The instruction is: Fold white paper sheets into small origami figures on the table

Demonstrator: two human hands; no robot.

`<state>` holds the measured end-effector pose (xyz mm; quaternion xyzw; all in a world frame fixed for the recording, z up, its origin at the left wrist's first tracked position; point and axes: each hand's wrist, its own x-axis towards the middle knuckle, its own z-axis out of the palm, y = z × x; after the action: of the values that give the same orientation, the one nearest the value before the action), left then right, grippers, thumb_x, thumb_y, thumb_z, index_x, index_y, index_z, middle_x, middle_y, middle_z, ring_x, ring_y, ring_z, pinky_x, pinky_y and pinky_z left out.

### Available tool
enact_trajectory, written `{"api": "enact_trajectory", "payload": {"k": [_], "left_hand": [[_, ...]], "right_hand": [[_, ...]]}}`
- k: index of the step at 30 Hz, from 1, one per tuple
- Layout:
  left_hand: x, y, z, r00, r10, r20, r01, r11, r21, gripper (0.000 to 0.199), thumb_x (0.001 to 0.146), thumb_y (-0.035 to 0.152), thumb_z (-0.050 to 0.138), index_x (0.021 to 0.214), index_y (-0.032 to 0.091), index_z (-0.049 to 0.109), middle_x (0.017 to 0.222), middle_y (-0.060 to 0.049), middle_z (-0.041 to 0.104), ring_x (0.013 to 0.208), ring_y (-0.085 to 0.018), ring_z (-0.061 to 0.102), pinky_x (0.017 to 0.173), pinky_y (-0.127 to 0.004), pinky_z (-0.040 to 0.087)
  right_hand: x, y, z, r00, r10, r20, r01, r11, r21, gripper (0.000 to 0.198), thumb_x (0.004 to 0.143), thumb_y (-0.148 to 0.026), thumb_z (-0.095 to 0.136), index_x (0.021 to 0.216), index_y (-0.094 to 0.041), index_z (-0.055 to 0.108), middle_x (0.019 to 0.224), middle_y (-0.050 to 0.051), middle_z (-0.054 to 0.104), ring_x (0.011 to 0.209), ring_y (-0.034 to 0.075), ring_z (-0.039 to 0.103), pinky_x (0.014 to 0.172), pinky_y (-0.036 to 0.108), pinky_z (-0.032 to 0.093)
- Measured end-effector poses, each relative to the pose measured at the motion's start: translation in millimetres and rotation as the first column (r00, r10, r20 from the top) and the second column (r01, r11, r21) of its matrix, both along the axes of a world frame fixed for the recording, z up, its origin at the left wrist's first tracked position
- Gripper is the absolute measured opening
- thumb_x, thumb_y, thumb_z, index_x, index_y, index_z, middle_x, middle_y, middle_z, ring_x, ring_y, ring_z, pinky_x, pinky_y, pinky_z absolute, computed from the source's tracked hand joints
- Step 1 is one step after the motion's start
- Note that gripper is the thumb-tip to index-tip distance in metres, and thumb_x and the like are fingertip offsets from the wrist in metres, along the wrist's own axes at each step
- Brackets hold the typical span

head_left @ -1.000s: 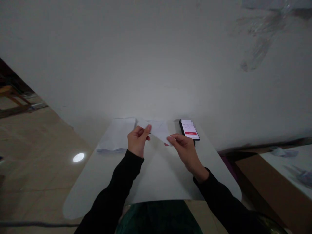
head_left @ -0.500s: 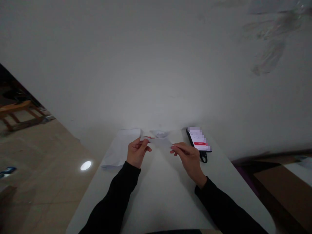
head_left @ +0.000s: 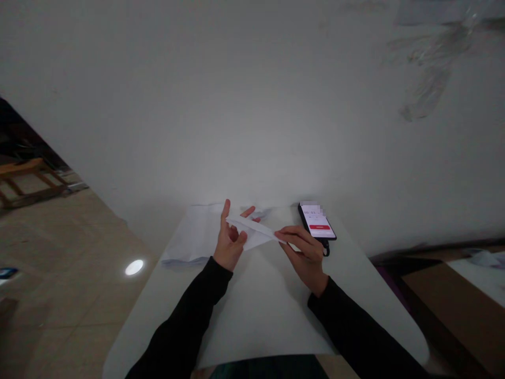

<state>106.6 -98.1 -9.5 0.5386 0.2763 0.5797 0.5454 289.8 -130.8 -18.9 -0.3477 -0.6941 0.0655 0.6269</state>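
A folded piece of white paper (head_left: 255,226) is held above the table in front of me. My right hand (head_left: 306,256) pinches its right end between thumb and fingers. At the other end, my left hand (head_left: 229,247) has its fingers spread, the index finger pointing up. The paper's left end lies across those fingers; whether they press on it I cannot tell. Behind the left hand, a flat white paper stack (head_left: 187,237) rests on the table. A small white paper shape (head_left: 263,214), partly hidden, sits near the wall.
The white table (head_left: 264,316) stands against a grey wall (head_left: 252,105). A phone (head_left: 317,223) with a lit screen and a cable lies at the back right. Brown cardboard (head_left: 445,295) is beyond the table on the right. A wooden stool (head_left: 27,171) stands on the tiled floor at left.
My left hand has opened from its pinch, its fingers now spread. The paper has turned from lying level to slanting down rightward. My right hand keeps its hold. The view has shifted slightly.
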Motion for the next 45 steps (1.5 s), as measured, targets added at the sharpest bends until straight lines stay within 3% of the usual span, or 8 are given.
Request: {"api": "enact_trajectory", "payload": {"k": [4,9,14,21,28,34,39,45], "left_hand": [[-4,1,1.0,0.999,0.03,0.013,-0.029,0.998,-0.062,0.1,0.067,0.067,0.066,0.146,0.04,0.009,0.137,-0.015,0.051,0.108,-0.024,0.063,0.077,-0.038,0.058],[-7,10,-7.7,0.944,0.309,-0.114,-0.322,0.937,-0.132,0.055,0.06,0.039,0.082,0.105,0.015,0.062,0.091,-0.006,0.068,0.061,-0.01,0.063,0.051,-0.021,0.056],[-7,11,-5.6,0.941,0.328,-0.085,-0.337,0.932,-0.131,0.044,0.057,0.035,0.083,0.09,0.013,0.064,0.075,-0.001,0.065,0.052,-0.008,0.059,0.048,-0.02,0.057],[-13,9,-3.2,0.952,0.199,-0.232,-0.216,0.975,-0.052,0.054,0.064,0.036,0.079,0.111,0.017,0.062,0.101,-0.006,0.063,0.065,-0.012,0.066,0.058,-0.028,0.062],[-25,19,-7.8,0.806,0.317,-0.499,-0.184,0.937,0.298,0.036,0.061,0.034,0.081,0.089,0.018,0.065,0.091,-0.004,0.068,0.087,-0.018,0.065,0.08,-0.033,0.056],[-25,14,-1.4,0.809,0.123,-0.575,-0.095,0.992,0.079,0.043,0.053,0.036,0.084,0.069,0.017,0.05,0.09,-0.004,0.068,0.076,-0.015,0.065,0.051,-0.018,0.043],[-28,14,-0.7,0.761,-0.115,-0.639,0.111,0.993,-0.047,0.037,0.055,0.036,0.083,0.082,0.016,0.067,0.084,-0.006,0.07,0.076,-0.018,0.067,0.054,-0.023,0.048],[-27,13,-4.4,0.82,-0.075,-0.568,0.123,0.991,0.047,0.033,0.06,0.035,0.081,0.087,0.017,0.073,0.089,-0.007,0.071,0.07,-0.016,0.067,0.065,-0.028,0.054]], "right_hand": [[-2,5,2,0.986,0.054,-0.156,-0.09,0.967,-0.237,0.014,0.084,-0.026,0.064,0.095,-0.021,0.071,0.08,0.004,0.066,0.064,0.014,0.063,0.056,0.028,0.055],[-2,14,-6,0.901,0.229,-0.369,-0.377,0.835,-0.401,0.036,0.083,-0.03,0.065,0.118,-0.022,0.058,0.071,-0.003,0.06,0.057,0.012,0.063,0.05,0.025,0.054],[-1,17,-7,0.857,0.286,-0.428,-0.484,0.732,-0.479,0.029,0.076,-0.028,0.072,0.102,-0.019,0.063,0.086,0.003,0.065,0.062,0.013,0.066,0.05,0.025,0.055],[3,19,-6,0.853,0.322,-0.412,-0.504,0.712,-0.489,0.034,0.075,-0.034,0.072,0.106,-0.02,0.066,0.107,0.007,0.06,0.063,0.014,0.068,0.047,0.026,0.058],[4,22,-12,0.844,0.314,-0.434,-0.517,0.691,-0.505,0.035,0.068,-0.033,0.078,0.098,-0.021,0.066,0.105,0.005,0.06,0.058,0.013,0.068,0.048,0.028,0.06],[5,19,-8,0.844,0.356,-0.401,-0.533,0.63,-0.565,0.029,0.067,-0.03,0.079,0.089,-0.018,0.064,0.081,0.001,0.067,0.055,0.014,0.067,0.049,0.026,0.058],[10,20,-9,0.796,0.451,-0.404,-0.601,0.502,-0.623,0.028,0.068,-0.032,0.078,0.086,-0.018,0.061,0.065,-0.002,0.064,0.054,0.014,0.066,0.047,0.026,0.058],[12,20,-7,0.815,0.476,-0.332,-0.57,0.554,-0.607,0.026,0.07,-0.033,0.075,0.088,-0.017,0.066,0.086,0.003,0.065,0.063,0.013,0.065,0.043,0.024,0.058]]}}
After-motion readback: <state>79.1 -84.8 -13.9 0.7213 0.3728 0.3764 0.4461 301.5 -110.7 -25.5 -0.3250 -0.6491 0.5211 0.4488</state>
